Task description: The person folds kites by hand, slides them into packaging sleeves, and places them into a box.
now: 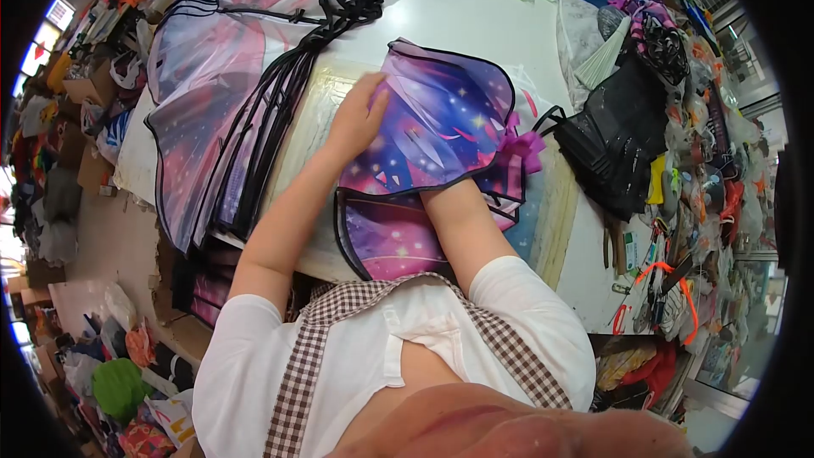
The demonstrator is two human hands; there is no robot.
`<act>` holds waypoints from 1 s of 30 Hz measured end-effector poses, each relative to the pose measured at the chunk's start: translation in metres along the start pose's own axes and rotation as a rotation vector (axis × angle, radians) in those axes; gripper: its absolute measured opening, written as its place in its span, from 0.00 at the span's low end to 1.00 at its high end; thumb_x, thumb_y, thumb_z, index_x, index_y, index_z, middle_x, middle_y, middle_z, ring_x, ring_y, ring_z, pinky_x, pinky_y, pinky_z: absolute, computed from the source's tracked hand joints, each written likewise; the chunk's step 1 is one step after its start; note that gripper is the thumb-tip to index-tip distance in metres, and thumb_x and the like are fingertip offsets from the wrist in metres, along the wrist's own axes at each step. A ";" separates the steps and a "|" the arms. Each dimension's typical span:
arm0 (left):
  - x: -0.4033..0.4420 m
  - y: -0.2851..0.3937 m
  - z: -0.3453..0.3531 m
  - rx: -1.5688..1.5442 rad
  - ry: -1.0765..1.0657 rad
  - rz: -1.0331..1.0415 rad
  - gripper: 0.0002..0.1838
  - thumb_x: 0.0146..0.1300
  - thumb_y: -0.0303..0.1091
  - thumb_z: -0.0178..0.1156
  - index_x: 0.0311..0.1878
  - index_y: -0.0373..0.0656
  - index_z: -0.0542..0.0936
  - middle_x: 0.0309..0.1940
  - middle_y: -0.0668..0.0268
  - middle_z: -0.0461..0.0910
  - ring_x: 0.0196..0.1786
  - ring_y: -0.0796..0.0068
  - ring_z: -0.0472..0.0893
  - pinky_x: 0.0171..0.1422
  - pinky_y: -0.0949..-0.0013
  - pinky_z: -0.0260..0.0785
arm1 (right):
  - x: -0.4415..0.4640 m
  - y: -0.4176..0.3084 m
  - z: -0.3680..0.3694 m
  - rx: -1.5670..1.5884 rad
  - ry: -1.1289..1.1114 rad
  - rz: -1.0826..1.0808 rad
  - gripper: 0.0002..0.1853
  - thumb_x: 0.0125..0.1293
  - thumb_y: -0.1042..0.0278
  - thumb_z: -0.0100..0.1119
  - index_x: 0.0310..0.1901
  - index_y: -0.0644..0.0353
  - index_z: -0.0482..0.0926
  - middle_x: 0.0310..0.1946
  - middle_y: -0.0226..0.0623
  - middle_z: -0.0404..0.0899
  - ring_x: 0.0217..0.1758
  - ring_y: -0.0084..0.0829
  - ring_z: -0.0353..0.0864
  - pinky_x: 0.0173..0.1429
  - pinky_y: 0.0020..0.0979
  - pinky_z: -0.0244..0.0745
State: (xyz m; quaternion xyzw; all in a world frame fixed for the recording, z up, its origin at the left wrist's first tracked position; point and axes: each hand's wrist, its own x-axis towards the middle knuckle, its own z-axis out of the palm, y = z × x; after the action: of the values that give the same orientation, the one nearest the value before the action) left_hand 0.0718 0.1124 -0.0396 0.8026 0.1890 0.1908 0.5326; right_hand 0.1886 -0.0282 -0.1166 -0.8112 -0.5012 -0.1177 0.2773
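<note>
Checked apron (301, 377) below; left hand (360, 119), grip wide, touches starry fabric (445, 123); right hand beneath, grip impossible to tell.

Right hand hidden under starry fabric (437, 123), grip unseen

Single view: head camera, worn by you, looking forward and steeply down. Wide, bulging lens; dark rounded border. Checked apron (295, 377) close, along bottom; your left hand (359, 119) just left of centre, farther out; white worktop (449, 13) beyond, toward top. Floor (110, 233) shows far left; bagged goods (710, 195) curve along right side.
</note>
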 end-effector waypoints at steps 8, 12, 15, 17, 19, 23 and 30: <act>-0.031 -0.041 0.032 0.765 0.035 0.262 0.46 0.70 0.64 0.46 0.78 0.36 0.52 0.76 0.38 0.51 0.80 0.43 0.49 0.83 0.51 0.40 | 0.013 0.013 -0.004 -0.146 -0.006 -0.202 0.28 0.74 0.56 0.52 0.71 0.54 0.66 0.68 0.46 0.68 0.71 0.33 0.66 0.77 0.32 0.57; -0.028 -0.032 0.026 0.822 0.003 0.247 0.46 0.69 0.65 0.48 0.78 0.39 0.53 0.77 0.40 0.50 0.80 0.43 0.49 0.82 0.50 0.41 | 0.014 0.021 -0.010 -0.146 -0.006 -0.246 0.29 0.69 0.58 0.54 0.71 0.51 0.67 0.70 0.49 0.66 0.73 0.43 0.63 0.76 0.36 0.59; -0.027 -0.029 0.032 0.885 -0.059 0.249 0.45 0.67 0.66 0.49 0.78 0.45 0.57 0.77 0.41 0.52 0.80 0.42 0.50 0.82 0.50 0.41 | 0.014 0.027 -0.015 -0.165 -0.044 -0.180 0.30 0.66 0.60 0.55 0.71 0.48 0.68 0.71 0.51 0.64 0.75 0.50 0.61 0.75 0.40 0.61; -0.032 -0.030 0.034 0.909 -0.094 0.266 0.45 0.66 0.68 0.50 0.78 0.48 0.60 0.76 0.41 0.53 0.80 0.41 0.50 0.82 0.50 0.40 | -0.006 0.024 -0.043 -0.187 -0.065 -0.107 0.31 0.65 0.60 0.56 0.71 0.47 0.68 0.71 0.51 0.64 0.75 0.53 0.60 0.75 0.41 0.61; -0.031 -0.029 0.034 0.987 -0.084 0.279 0.41 0.65 0.68 0.51 0.76 0.55 0.64 0.77 0.42 0.54 0.79 0.40 0.50 0.82 0.49 0.41 | -0.029 -0.014 -0.133 -0.112 -0.603 0.252 0.28 0.63 0.62 0.57 0.67 0.49 0.72 0.66 0.53 0.69 0.70 0.52 0.67 0.72 0.41 0.65; -0.029 -0.026 0.032 1.043 -0.091 0.289 0.38 0.64 0.66 0.53 0.75 0.63 0.66 0.77 0.45 0.54 0.79 0.40 0.50 0.82 0.48 0.42 | -0.077 -0.001 -0.186 0.156 -0.172 0.683 0.21 0.61 0.64 0.58 0.56 0.53 0.79 0.59 0.50 0.76 0.63 0.49 0.74 0.66 0.42 0.69; -0.030 -0.029 0.033 1.046 -0.078 0.282 0.36 0.64 0.66 0.53 0.74 0.67 0.67 0.78 0.48 0.53 0.80 0.41 0.50 0.82 0.48 0.41 | -0.076 0.112 -0.167 -0.224 -0.196 0.104 0.16 0.57 0.66 0.64 0.49 0.54 0.84 0.56 0.42 0.79 0.62 0.44 0.75 0.62 0.43 0.72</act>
State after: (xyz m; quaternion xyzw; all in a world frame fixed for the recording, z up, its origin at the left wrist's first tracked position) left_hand 0.0604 0.0818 -0.0815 0.9846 0.1295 0.1112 0.0380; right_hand 0.2657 -0.2186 -0.0526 -0.8695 -0.4669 -0.0789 0.1406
